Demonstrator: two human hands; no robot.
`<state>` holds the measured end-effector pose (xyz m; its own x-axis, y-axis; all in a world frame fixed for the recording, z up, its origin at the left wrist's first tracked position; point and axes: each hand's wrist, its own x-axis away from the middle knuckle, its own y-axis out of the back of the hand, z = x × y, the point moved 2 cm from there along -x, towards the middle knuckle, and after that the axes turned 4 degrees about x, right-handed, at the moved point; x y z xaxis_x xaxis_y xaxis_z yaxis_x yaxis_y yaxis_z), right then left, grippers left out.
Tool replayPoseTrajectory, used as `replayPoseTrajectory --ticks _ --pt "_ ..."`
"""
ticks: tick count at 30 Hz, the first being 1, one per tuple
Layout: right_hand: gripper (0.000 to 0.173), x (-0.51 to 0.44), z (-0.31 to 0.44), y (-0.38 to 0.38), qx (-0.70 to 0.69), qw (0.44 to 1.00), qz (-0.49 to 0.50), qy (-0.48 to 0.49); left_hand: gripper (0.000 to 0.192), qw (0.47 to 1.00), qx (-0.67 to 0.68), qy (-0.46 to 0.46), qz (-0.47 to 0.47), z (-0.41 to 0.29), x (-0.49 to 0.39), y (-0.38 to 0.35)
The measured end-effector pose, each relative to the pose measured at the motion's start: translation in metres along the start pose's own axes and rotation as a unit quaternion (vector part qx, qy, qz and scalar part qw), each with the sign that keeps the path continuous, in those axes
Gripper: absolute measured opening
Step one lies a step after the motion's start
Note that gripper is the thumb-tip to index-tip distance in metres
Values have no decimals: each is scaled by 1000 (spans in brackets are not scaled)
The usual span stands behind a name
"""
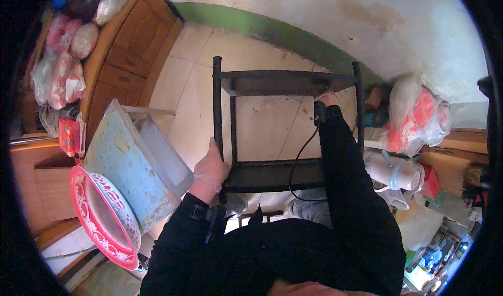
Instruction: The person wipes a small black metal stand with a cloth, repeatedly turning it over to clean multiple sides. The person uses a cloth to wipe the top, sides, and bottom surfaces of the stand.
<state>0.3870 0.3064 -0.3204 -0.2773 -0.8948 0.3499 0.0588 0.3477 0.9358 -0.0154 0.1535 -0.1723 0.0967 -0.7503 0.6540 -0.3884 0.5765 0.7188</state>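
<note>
A black shelf rack (pixel 289 75) with round corner posts and two dark shelf boards lies before me in the middle of the view. My left hand (pixel 210 168), in a thin clear glove, grips its left post near the lower board, thumb pointing up along the post. My right hand (pixel 328 98), also gloved, is at the underside of the far board near the right post; its fingers are partly hidden there. A small black device (pixel 319 113) is strapped at my right wrist, and a black cable hangs from it.
Left of the rack stands a worn light-blue cabinet (pixel 129 158) with a red-and-white enamel basin (pixel 106 217) beside it. Wooden cupboards (pixel 129 48) line the left. Plastic bags (pixel 412 115) and a pale pink container (pixel 397 172) are at the right. A green-banded wall (pixel 251 18) rises beyond.
</note>
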Motion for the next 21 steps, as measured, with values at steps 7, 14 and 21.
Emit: replayPoseTrajectory --ticks 7,14,21 --pt "42 36 -15 40 -136 971 -118 -157 87 1000 -20 1 -2 1 -3 -3" --pt "41 18 6 7 -24 986 -73 -147 87 1000 -14 0 3 1 -2 -2" --pt "52 7 -16 0 -29 999 0 25 88 1000 -28 8 5 2 -4 -5"
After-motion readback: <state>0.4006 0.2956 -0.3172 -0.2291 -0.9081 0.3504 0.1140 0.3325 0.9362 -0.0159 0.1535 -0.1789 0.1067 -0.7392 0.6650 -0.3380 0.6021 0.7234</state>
